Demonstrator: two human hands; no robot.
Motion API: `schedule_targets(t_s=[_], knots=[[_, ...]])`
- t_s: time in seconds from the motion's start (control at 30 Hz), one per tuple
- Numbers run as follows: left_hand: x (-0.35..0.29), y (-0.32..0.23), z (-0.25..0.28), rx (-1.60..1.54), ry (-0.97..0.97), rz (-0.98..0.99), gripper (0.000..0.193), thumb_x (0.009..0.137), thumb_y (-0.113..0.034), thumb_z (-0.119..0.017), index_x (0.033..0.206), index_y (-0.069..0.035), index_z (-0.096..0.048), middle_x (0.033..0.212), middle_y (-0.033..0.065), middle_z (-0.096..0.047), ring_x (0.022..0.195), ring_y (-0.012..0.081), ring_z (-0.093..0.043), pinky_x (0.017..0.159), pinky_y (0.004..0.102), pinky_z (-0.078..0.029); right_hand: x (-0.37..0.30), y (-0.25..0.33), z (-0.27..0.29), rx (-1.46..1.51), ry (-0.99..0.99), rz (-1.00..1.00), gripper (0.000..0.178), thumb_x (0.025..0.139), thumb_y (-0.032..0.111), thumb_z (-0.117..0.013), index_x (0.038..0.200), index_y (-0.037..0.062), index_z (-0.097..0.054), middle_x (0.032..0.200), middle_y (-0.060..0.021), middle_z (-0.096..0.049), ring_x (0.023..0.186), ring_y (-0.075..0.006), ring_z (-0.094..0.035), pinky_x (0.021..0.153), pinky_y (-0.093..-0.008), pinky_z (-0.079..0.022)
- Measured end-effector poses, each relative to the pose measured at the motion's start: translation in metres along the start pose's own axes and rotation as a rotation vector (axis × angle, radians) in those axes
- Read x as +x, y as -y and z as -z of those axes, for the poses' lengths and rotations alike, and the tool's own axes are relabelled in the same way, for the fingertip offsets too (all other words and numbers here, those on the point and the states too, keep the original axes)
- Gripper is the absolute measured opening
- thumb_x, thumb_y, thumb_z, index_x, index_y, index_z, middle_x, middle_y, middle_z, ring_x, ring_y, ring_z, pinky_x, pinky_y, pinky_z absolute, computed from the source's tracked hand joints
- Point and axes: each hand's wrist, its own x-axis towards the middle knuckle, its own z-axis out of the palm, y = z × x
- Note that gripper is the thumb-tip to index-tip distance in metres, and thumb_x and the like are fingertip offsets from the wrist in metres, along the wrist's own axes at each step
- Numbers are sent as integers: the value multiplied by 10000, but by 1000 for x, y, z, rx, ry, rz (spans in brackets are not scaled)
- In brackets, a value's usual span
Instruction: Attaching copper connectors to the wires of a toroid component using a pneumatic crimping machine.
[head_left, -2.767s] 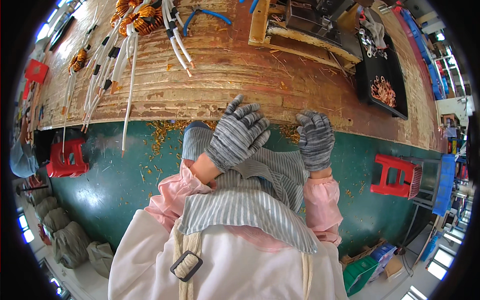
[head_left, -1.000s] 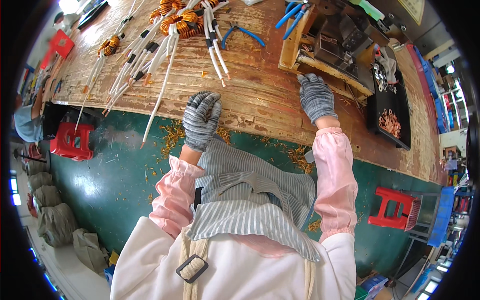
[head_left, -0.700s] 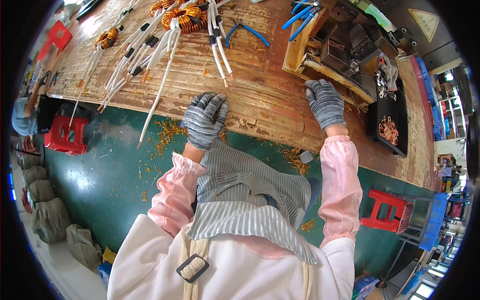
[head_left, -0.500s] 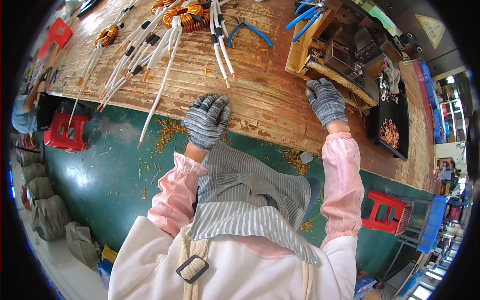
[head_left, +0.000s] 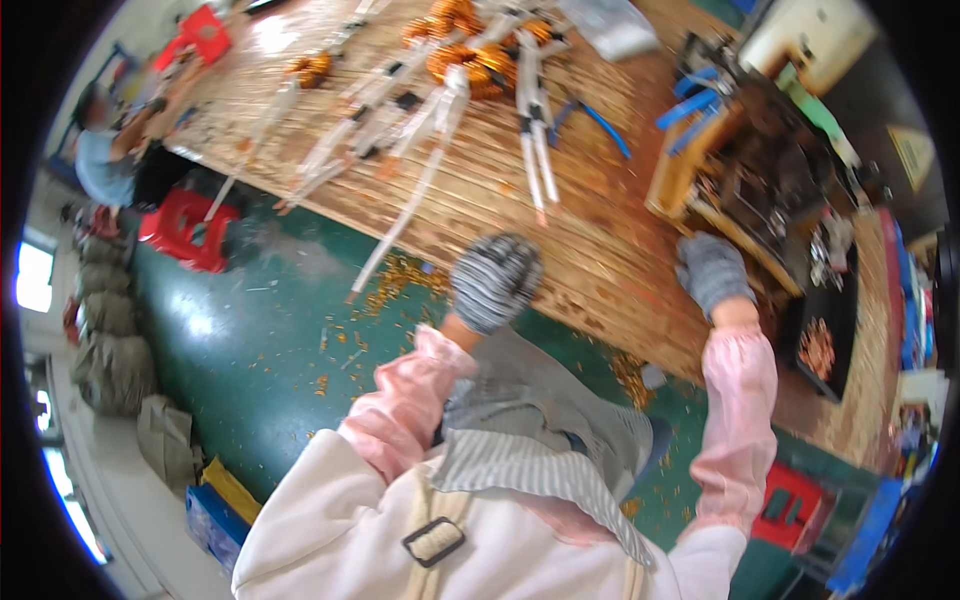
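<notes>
My left hand [head_left: 496,282], in a grey striped knit glove, is curled into a fist at the table's front edge. Nothing shows sticking out of it. In a matching glove, my right hand [head_left: 714,274] rests by the wooden-framed base of a dark metal fixture [head_left: 790,170]. Its fingertips are bent and blurred, so I cannot see whether they hold anything. Beyond my left hand lie orange copper-wound ring coils [head_left: 478,72] with long white sleeved leads [head_left: 425,200]. Blue-handled pliers [head_left: 605,130] lie between the coils and the fixture.
More blue-handled tools [head_left: 692,108] sit on the fixture. Right of it, a black tray [head_left: 846,330] holds copper pieces [head_left: 817,348] and shiny metal parts. Red stools [head_left: 190,230] stand at left and right below the wooden table [head_left: 600,270]. Another person [head_left: 108,150] sits far left. Scraps litter the green floor.
The whole view has shifted and tilted, so table and hands appear lower and further right, with blur. My left fist looks tighter; both hands stay near the same spots on the table.
</notes>
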Motion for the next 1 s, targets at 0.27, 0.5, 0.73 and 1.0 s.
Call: schedule_targets(t_s=[0.27,0.5,0.73,1.0], knots=[[-5,-5,-2,17,-64,-49,221,684,-180,-578,858,-44,-595,851,122,-582,786,280,-554,703,379,-452,-21,9,-4,-81,56,-65,295,713,197,-559,959,40,-519,934,-142,-567,859,-284,-561,727,-380,-455],[-6,-6,7,58,-38,-21,219,701,-192,-561,859,-44,-592,844,121,-579,771,281,-550,690,372,-452,-213,-31,-23,57,187,-312,181,683,194,-591,795,59,-546,808,-143,-572,780,-298,-559,682,-378,-442],[-7,-14,6,77,81,-31,212,716,-172,-566,878,-38,-590,895,134,-568,839,304,-527,747,387,-429,-497,-93,-247,580,-126,-1002,105,725,127,-541,714,25,-562,645,-81,-562,597,-252,-516,527,-374,-415],[-20,-39,41,112,257,-118,204,742,-206,-574,880,-60,-608,926,124,-570,891,293,-527,795,383,-424,-492,-8,-270,536,-250,-1153,297,793,247,-583,664,-15,-531,542,-123,-479,491,-204,-349,499,-322,-358]])
